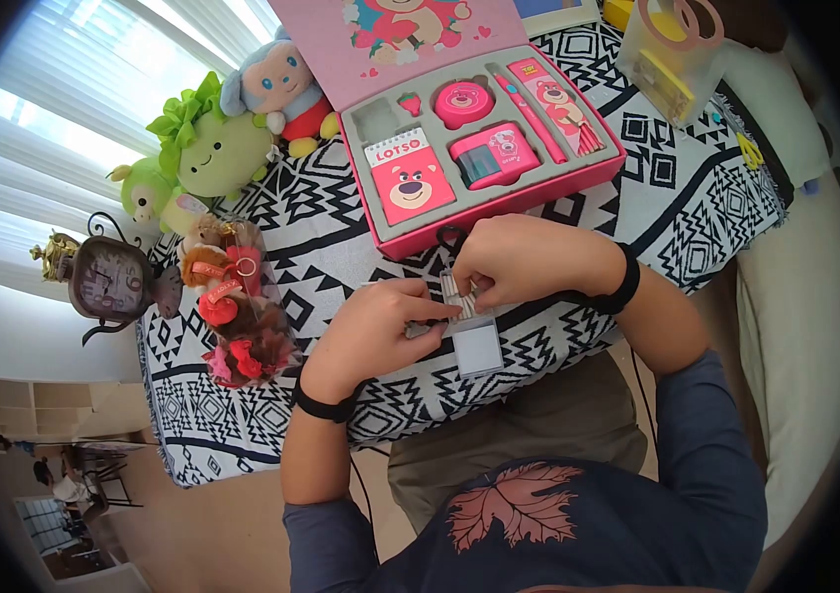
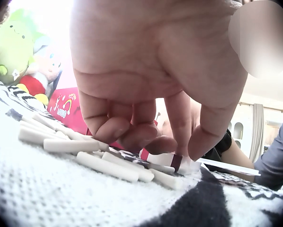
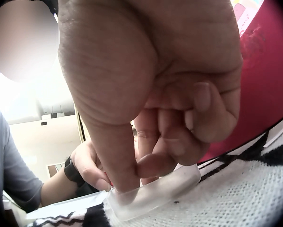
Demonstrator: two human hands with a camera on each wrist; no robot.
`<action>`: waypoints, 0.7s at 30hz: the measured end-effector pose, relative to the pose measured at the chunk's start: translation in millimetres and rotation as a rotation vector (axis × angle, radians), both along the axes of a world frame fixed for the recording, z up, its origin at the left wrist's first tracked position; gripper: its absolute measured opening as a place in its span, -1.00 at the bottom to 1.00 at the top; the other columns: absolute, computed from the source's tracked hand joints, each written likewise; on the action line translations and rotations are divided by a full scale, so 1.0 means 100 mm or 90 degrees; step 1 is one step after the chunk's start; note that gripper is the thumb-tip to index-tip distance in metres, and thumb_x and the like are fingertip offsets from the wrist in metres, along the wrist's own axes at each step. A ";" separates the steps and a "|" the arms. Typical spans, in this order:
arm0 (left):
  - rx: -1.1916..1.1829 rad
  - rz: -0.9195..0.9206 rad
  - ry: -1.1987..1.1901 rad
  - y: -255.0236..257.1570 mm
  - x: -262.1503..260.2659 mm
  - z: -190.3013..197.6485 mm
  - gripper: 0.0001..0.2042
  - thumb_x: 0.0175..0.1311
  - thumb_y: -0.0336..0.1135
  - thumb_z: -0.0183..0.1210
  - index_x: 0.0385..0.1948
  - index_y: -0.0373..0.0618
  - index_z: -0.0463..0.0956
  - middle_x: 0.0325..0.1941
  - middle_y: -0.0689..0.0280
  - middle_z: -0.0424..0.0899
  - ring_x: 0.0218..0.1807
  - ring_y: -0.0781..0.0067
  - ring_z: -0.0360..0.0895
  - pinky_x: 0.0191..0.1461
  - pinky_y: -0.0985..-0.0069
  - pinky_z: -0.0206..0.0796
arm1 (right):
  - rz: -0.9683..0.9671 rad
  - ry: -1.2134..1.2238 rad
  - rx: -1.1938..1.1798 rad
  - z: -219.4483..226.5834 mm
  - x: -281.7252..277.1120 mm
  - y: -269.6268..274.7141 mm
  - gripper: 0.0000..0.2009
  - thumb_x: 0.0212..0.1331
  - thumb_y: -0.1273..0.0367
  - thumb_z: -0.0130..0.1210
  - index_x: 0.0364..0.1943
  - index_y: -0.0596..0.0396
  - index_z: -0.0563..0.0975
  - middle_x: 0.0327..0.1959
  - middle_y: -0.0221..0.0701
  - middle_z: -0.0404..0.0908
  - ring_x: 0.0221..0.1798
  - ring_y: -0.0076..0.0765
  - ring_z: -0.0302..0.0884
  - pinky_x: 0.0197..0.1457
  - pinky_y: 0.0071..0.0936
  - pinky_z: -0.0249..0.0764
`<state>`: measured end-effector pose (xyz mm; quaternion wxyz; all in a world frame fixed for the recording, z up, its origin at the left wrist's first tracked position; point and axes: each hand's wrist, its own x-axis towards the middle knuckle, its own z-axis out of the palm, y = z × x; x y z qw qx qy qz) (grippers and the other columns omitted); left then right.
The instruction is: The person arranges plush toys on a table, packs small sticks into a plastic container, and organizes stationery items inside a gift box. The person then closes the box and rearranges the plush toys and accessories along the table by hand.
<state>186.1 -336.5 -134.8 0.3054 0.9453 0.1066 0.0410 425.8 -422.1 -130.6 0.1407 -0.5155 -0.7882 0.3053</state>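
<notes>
R hand (image 1: pixel 529 259), L hand (image 1: pixel 372 324) at clear box (image 3: pixel 172 190); wht sticks (image 2: pixel 108 166) on cloth (image 2: pixel 98 203).

The right hand (image 1: pixel 519 262) partly hides the white sticks (image 1: pixel 449 289)

Bright light shines through the white curtains (image 1: pixel 34 198) on my left. My head view bends and turns black around the edges. Up close, my left hand (image 2: pixel 155 75) and right hand (image 3: pixel 151 85) look shady.

Open pink box (image 1: pixel 499 208) on patterned cloth (image 1: pixel 326 217), round green plush (image 1: pixel 224 156) beside blue plush (image 1: pixel 276 84), clock (image 1: pixel 108 280) near wrapped bundle (image 1: pixel 247 358), yellow scissors (image 1: pixel 749 151), white curtain (image 1: pixel 54 128).
</notes>
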 end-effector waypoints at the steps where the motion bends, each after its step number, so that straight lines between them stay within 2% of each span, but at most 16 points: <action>1: -0.002 0.000 -0.001 -0.01 0.01 0.00 -0.74 0.17 -0.39 0.35 -0.09 -0.06 0.83 -0.40 0.20 0.61 -0.36 0.18 0.61 -0.26 0.30 0.46 | 0.002 -0.011 0.003 -0.01 0.00 0.00 -0.79 -0.02 0.39 0.40 -0.26 0.14 0.77 -0.42 -0.26 0.75 -0.33 -0.09 0.74 -0.21 -0.22 0.61; 8: -0.014 0.003 0.005 -0.01 0.02 0.01 -0.75 0.15 -0.40 0.36 -0.11 -0.06 0.82 -0.42 0.20 0.60 -0.37 0.17 0.61 -0.26 0.28 0.46 | 0.024 0.019 -0.040 0.01 0.02 0.00 -0.79 -0.01 0.38 0.39 -0.26 0.15 0.77 -0.44 -0.23 0.74 -0.35 -0.10 0.74 -0.24 -0.23 0.60; 12: -0.047 0.023 -0.007 -0.02 0.03 0.01 -0.74 0.13 -0.39 0.39 -0.11 -0.06 0.82 -0.43 0.20 0.60 -0.37 0.17 0.61 -0.25 0.28 0.46 | -0.013 0.028 0.014 0.01 0.00 -0.01 -0.84 -0.03 0.42 0.36 -0.33 0.14 0.77 -0.44 -0.24 0.75 -0.34 -0.09 0.74 -0.22 -0.24 0.61; 14: 0.018 -0.016 0.028 0.00 0.03 0.01 -0.74 0.13 -0.33 0.39 -0.11 -0.03 0.82 -0.40 0.20 0.68 -0.31 0.16 0.68 -0.17 0.25 0.55 | -0.025 0.025 0.014 -0.01 0.00 0.00 -0.86 -0.04 0.45 0.33 -0.36 0.13 0.78 -0.44 -0.25 0.76 -0.32 -0.08 0.75 -0.19 -0.23 0.62; 16: 0.025 -0.017 0.026 -0.01 0.03 0.02 -0.74 0.13 -0.32 0.40 -0.12 -0.02 0.82 -0.40 0.20 0.68 -0.31 0.16 0.68 -0.17 0.25 0.55 | -0.008 0.012 -0.021 -0.03 0.00 0.02 -0.83 -0.02 0.40 0.36 -0.33 0.16 0.76 -0.44 -0.24 0.73 -0.37 -0.10 0.72 -0.24 -0.24 0.59; 21: 0.024 -0.018 0.036 -0.01 0.03 0.02 -0.73 0.12 -0.32 0.40 -0.11 -0.02 0.82 -0.41 0.21 0.68 -0.31 0.17 0.69 -0.17 0.26 0.55 | -0.004 0.045 -0.001 -0.05 0.03 0.01 -0.85 -0.01 0.41 0.35 -0.35 0.17 0.76 -0.45 -0.23 0.73 -0.38 -0.10 0.72 -0.24 -0.25 0.60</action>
